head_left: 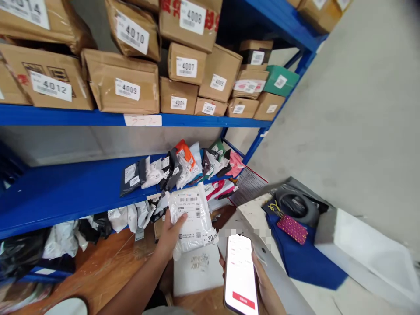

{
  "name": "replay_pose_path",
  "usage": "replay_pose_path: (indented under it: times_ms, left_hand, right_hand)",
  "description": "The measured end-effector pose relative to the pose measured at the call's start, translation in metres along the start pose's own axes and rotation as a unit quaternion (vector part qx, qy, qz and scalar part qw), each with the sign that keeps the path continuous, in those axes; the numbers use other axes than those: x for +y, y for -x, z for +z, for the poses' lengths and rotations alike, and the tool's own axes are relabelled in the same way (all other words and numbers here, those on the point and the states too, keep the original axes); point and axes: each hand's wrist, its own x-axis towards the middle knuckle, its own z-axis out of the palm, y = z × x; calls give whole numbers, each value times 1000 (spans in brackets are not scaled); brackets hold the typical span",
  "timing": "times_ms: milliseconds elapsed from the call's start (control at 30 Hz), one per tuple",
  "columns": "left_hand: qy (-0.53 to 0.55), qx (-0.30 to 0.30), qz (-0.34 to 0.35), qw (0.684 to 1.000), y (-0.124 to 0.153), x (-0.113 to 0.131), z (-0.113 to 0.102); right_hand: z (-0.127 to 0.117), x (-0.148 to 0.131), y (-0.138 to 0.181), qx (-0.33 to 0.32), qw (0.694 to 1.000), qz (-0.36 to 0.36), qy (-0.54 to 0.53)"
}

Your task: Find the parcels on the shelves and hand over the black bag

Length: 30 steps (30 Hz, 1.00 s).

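My left hand (174,231) is closed on the lower left side of a white plastic mailer (188,214). The mailer carries a printed shipping label and a sticker reading 3028 at its lower right corner. In my right hand (259,271) is a smartphone (240,275), held upright with its bright screen facing me. A red button shows near the bottom of the screen; the smaller text is too washed out to read. Behind the mailer, several bagged parcels (157,170) lean in a row on a blue shelf (65,188).
Numbered cardboard boxes (121,81) fill the upper shelf (197,120). Bagged parcels (118,217) hang over the lower level. On the right, a white table (249,205) bears a blue cloth (295,258), a pink dotted pouch (292,229) and a white foam box (370,253). A white box (193,280) stands below the mailer.
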Motion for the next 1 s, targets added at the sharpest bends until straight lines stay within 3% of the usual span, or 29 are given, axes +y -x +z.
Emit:
replay_pose_path:
  times_ms: [200, 400, 567, 1000]
  left_hand:
    - [-59, -7, 1, 998, 5, -1, 13]
    - [-85, -25, -34, 995, 9, 0, 22]
    - [-101, -41, -31, 994, 12, -1, 24]
    - [-101, -66, -30, 992, 18, 3, 24]
  right_hand:
    - [2, 11, 27, -117, 982, -148, -2]
    - [10, 12, 30, -136, 961, -234, 56]
    - [14, 10, 31, -154, 958, -233, 68]
    - [13, 13, 31, -130, 960, -233, 81]
